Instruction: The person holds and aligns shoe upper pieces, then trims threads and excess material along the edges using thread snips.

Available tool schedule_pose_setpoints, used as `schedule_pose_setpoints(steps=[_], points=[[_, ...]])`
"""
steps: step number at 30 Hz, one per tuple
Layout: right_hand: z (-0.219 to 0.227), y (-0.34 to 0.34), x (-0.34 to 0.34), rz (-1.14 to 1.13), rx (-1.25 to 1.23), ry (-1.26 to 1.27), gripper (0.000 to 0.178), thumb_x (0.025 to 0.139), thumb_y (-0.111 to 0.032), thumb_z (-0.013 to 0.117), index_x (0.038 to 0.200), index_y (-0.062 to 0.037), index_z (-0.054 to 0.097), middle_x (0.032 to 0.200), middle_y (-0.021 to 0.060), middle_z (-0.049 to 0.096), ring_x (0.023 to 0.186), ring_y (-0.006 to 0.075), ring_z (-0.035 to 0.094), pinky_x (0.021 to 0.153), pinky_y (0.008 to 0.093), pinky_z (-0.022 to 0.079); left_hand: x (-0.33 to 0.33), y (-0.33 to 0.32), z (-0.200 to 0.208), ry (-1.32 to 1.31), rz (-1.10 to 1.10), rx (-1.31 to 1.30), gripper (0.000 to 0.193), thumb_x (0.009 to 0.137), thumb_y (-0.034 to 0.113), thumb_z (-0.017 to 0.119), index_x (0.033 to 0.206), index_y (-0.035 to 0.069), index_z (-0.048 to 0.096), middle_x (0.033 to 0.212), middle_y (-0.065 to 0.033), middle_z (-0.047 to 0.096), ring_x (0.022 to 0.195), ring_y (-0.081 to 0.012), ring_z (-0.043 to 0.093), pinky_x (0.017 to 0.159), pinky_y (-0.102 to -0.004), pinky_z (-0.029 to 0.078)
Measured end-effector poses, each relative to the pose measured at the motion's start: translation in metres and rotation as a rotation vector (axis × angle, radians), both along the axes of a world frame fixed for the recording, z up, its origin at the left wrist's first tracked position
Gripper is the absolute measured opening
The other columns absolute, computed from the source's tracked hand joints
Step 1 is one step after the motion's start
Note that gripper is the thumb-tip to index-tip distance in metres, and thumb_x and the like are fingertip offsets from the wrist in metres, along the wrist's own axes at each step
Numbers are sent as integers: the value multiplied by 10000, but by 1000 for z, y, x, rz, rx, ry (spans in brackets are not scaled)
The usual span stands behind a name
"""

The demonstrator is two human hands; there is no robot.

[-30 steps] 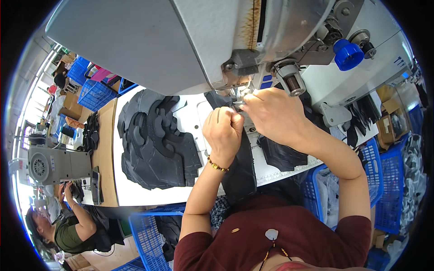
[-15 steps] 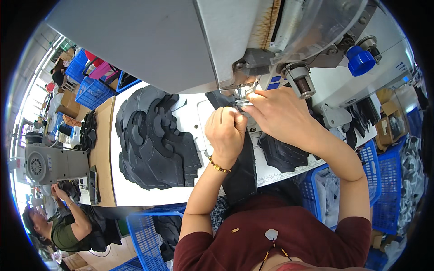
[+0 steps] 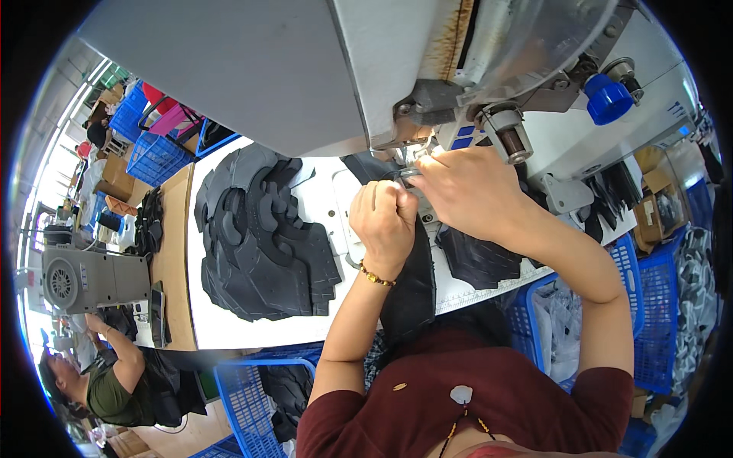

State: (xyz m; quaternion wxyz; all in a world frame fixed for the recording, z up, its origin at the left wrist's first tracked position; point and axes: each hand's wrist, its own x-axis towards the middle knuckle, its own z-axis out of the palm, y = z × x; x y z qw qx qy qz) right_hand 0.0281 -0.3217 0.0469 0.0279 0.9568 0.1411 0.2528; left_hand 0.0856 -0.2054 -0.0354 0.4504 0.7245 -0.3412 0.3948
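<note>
Table (image 3: 221,334) w/ blk pcs (image 3: 263,259), nr bins (image 3: 243,397)

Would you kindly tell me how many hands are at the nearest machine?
2: the left hand and the right hand, close together near the grey machine head. Some fingertips are hidden.

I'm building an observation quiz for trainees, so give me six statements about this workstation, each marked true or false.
1. A beaded bracelet is on the left wrist. True.
2. The left hand lies flat with fingers spread. False: its fingers are curled in.
3. The bigger stack of dark pieces lies to the left of the left hand. True.
4. That stack sits inside a basket. False: it lies on the white table.
5. The right hand is close to the needle area of the sewing machine. True.
6. The sewing machine's housing is bright red. False: it is pale grey and white.
</note>
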Motion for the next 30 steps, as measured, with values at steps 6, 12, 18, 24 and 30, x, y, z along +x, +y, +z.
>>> schedule_pose_setpoints(steps=[6,12,18,24,30], points=[[7,0,-15,55,52,-167,141,698,-195,584,617,-83,557,630,28,544,500,147,561,387,288,420,2,0,-5,65,-25,-55,103,713,28,503,641,14,431,580,-101,427,515,-264,433,481,-340,350],[9,-7,-22,-19,105,-222,170,698,-203,629,649,-76,528,546,43,516,479,170,541,365,293,396,-5,10,17,272,-40,13,205,785,114,519,633,19,419,532,-110,394,459,-251,405,454,-335,335],[8,-10,-33,-68,104,-109,218,690,-225,668,840,-103,566,739,-11,512,524,147,516,406,274,387,10,26,53,496,-94,383,302,800,201,532,571,13,476,491,-132,471,460,-296,485,469,-364,385],[4,-7,-28,-32,151,-159,181,688,-225,654,749,-90,550,649,2,498,513,154,514,402,273,397,11,28,56,592,-270,315,269,800,143,487,599,-33,454,521,-170,460,473,-315,459,482,-361,371],[-2,1,-15,-12,72,-209,126,694,-177,603,673,-68,542,598,22,529,543,153,560,407,265,417,4,22,35,554,-322,124,182,785,77,474,644,-13,403,546,-119,397,472,-243,387,472,-324,352]])
